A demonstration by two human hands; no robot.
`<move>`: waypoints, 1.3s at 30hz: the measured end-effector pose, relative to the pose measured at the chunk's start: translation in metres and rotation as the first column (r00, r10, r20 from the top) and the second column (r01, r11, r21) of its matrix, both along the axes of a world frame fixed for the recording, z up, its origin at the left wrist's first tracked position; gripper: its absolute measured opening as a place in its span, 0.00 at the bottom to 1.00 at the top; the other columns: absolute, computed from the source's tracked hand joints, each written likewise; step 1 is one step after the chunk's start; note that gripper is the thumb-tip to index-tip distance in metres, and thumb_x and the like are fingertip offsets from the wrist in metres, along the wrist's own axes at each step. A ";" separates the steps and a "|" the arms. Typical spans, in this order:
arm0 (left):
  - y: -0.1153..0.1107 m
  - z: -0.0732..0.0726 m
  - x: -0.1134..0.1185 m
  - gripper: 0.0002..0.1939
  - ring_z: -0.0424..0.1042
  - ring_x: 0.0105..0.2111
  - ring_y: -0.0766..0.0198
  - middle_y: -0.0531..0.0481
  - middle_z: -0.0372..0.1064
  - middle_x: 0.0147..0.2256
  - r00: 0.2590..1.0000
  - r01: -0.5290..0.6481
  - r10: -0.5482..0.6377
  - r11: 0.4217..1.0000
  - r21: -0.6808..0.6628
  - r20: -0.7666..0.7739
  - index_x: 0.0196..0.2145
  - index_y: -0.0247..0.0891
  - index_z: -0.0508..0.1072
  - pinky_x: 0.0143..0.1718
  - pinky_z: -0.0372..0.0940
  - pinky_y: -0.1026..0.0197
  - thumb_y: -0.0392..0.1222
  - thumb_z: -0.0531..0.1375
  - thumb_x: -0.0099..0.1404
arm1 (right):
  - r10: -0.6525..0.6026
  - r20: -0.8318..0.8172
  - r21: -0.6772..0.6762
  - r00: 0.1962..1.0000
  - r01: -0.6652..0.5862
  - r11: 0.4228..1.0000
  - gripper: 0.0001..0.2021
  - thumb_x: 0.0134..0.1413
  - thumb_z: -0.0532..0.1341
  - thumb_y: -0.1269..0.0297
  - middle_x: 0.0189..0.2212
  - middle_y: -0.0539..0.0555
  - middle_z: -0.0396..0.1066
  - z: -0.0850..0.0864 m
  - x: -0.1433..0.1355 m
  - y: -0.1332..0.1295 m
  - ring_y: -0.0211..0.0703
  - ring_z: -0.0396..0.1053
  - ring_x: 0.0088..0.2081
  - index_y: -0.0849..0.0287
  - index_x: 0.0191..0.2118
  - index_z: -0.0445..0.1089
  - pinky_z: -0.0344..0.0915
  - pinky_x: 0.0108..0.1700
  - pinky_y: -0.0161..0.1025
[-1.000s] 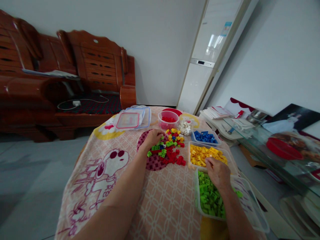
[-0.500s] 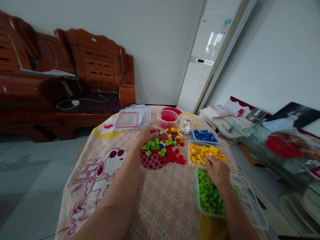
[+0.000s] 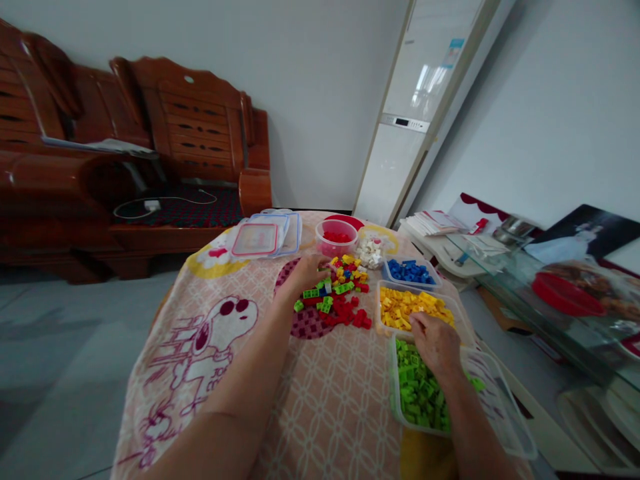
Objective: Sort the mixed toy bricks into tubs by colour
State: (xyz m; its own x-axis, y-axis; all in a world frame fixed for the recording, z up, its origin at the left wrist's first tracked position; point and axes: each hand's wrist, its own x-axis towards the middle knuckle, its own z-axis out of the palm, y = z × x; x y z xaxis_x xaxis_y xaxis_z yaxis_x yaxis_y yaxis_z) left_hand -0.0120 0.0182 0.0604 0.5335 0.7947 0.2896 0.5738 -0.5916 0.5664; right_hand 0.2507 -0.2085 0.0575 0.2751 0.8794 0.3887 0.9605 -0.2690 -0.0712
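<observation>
My left hand [image 3: 309, 272] is over the left side of a mixed pile of toy building bricks [image 3: 345, 308], its fingers curled down among the green ones. Whatever its fingertips hold is hidden. My right hand [image 3: 436, 341] is above the border between a clear box of yellow bricks [image 3: 400, 308] and a box of green bricks [image 3: 417, 387]. Its fingers are pinched together near the yellow bricks, and I cannot make out what is in them. Red, green and yellow bricks make up most of the pile, with a few blue and white ones.
Behind the pile stand a pink tub [image 3: 336, 243] with red bricks, a heap of white bricks [image 3: 370, 253] and a box of blue bricks [image 3: 411, 272]. Clear lids [image 3: 255, 239] lie at the back left of the cloth-covered table [image 3: 330, 400]. A glass shelf [image 3: 550, 300] is on the right.
My left hand has moved right, further over the pile. Some green bricks seen before at the pile's left edge no longer show. My right hand has stayed in place.
</observation>
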 end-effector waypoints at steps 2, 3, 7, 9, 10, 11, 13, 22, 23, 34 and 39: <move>-0.003 -0.003 0.010 0.21 0.74 0.44 0.57 0.44 0.75 0.45 0.999 -0.030 0.029 0.998 0.056 0.023 0.49 0.34 0.75 0.49 0.67 0.59 0.35 0.57 0.58 | 0.011 0.002 0.010 1.000 -0.011 1.000 0.14 0.61 0.53 0.63 0.32 0.55 0.77 0.000 -0.001 0.000 0.41 0.70 0.32 0.57 0.38 0.77 0.57 0.35 0.36; -0.005 -0.005 0.015 0.21 0.73 0.46 0.57 0.42 0.75 0.47 0.999 -0.044 0.042 0.997 0.068 0.028 0.51 0.34 0.74 0.51 0.66 0.58 0.35 0.56 0.59 | 0.016 0.003 0.012 1.000 -0.016 1.000 0.14 0.60 0.53 0.63 0.32 0.55 0.77 0.001 -0.001 0.000 0.41 0.70 0.32 0.57 0.37 0.77 0.57 0.35 0.36; -0.009 -0.021 0.031 0.23 0.71 0.51 0.57 0.42 0.73 0.51 1.000 -0.019 0.018 0.997 0.070 0.005 0.54 0.37 0.72 0.56 0.63 0.55 0.32 0.56 0.61 | 0.014 0.002 0.000 1.000 -0.014 1.000 0.14 0.61 0.53 0.64 0.31 0.55 0.77 0.003 -0.003 -0.001 0.41 0.69 0.32 0.57 0.36 0.77 0.56 0.35 0.36; -0.010 -0.028 0.037 0.22 0.70 0.52 0.57 0.43 0.73 0.50 1.000 0.017 -0.015 0.996 0.090 -0.025 0.51 0.38 0.73 0.57 0.62 0.56 0.30 0.57 0.59 | 0.008 0.002 -0.005 1.000 -0.008 1.000 0.14 0.61 0.53 0.63 0.30 0.55 0.77 0.003 -0.003 -0.001 0.42 0.70 0.32 0.57 0.36 0.76 0.56 0.35 0.36; -0.010 -0.029 0.038 0.21 0.70 0.51 0.57 0.43 0.74 0.49 0.999 0.022 -0.018 0.995 0.098 -0.039 0.49 0.38 0.74 0.57 0.62 0.56 0.30 0.57 0.59 | 0.007 0.001 -0.006 1.000 -0.007 1.000 0.14 0.61 0.53 0.63 0.30 0.55 0.76 0.004 -0.003 0.000 0.42 0.70 0.32 0.57 0.36 0.76 0.56 0.35 0.36; -0.010 -0.030 0.039 0.19 0.71 0.50 0.57 0.43 0.74 0.47 0.999 0.016 -0.011 0.995 0.103 -0.047 0.47 0.38 0.75 0.57 0.62 0.55 0.30 0.58 0.58 | 0.008 0.001 -0.008 1.000 -0.008 1.000 0.14 0.61 0.53 0.63 0.30 0.55 0.77 0.004 -0.002 0.000 0.42 0.70 0.32 0.57 0.36 0.76 0.55 0.35 0.36; -0.011 -0.030 0.039 0.17 0.72 0.48 0.56 0.43 0.76 0.44 0.998 -0.014 0.019 0.996 0.094 -0.052 0.44 0.37 0.77 0.54 0.64 0.55 0.30 0.58 0.58 | 0.017 -0.002 -0.012 1.000 -0.017 1.000 0.14 0.62 0.52 0.63 0.31 0.55 0.76 0.003 -0.002 0.000 0.43 0.70 0.32 0.57 0.36 0.76 0.55 0.35 0.36; -0.017 -0.010 0.034 0.15 0.75 0.39 0.59 0.45 0.77 0.39 0.985 -0.161 0.159 0.987 0.029 0.061 0.43 0.35 0.77 0.44 0.67 0.60 0.33 0.57 0.59 | 0.023 -0.010 0.007 1.000 -0.023 1.000 0.14 0.61 0.53 0.63 0.32 0.55 0.77 0.000 0.001 0.000 0.42 0.70 0.33 0.58 0.37 0.77 0.56 0.36 0.36; -0.019 -0.006 0.036 0.15 0.75 0.39 0.59 0.45 0.78 0.38 0.985 -0.152 0.150 0.988 0.023 0.090 0.43 0.35 0.77 0.44 0.68 0.61 0.34 0.58 0.59 | 0.022 -0.012 0.010 1.000 -0.022 1.000 0.14 0.61 0.53 0.63 0.32 0.55 0.77 0.000 0.001 0.000 0.42 0.70 0.33 0.58 0.37 0.77 0.56 0.36 0.36; -0.094 0.008 0.099 0.17 0.75 0.41 0.61 0.47 0.77 0.41 0.922 0.312 -0.326 0.945 0.094 0.210 0.47 0.39 0.75 0.48 0.67 0.61 0.34 0.59 0.60 | 0.022 -0.017 -0.001 1.000 -0.022 1.000 0.14 0.61 0.53 0.63 0.31 0.55 0.77 0.000 0.001 0.000 0.42 0.71 0.32 0.57 0.37 0.76 0.57 0.35 0.36; -0.098 -0.006 0.105 0.18 0.73 0.47 0.57 0.41 0.74 0.47 0.922 0.358 -0.373 0.923 0.144 0.099 0.50 0.36 0.74 0.52 0.66 0.56 0.38 0.59 0.61 | 0.024 -0.035 0.014 0.999 -0.023 1.000 0.14 0.61 0.53 0.63 0.32 0.55 0.77 0.002 -0.001 0.000 0.42 0.71 0.32 0.57 0.36 0.77 0.57 0.36 0.36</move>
